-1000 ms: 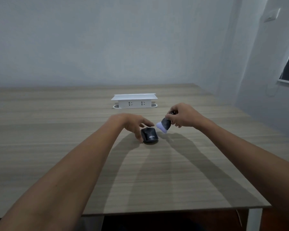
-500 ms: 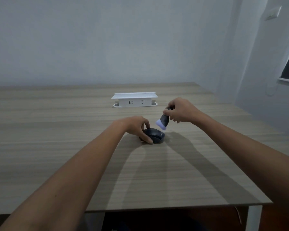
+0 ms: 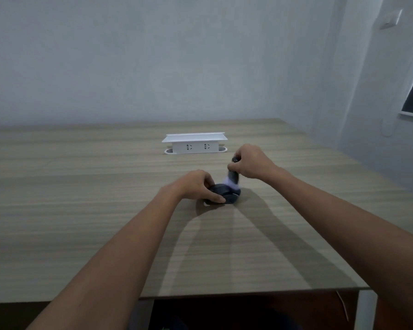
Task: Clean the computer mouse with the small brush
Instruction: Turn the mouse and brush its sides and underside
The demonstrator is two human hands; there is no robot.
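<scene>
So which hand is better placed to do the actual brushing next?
The right hand. It already grips the small brush, bristles down at the computer mouse. The left hand is busy steadying the mouse on the table.

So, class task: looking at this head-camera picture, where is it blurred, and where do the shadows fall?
Head view: the brush bristles smear with motion over the mouse; both forearms cast shadows across the table toward the viewer; the light is dim and bluish.
</scene>
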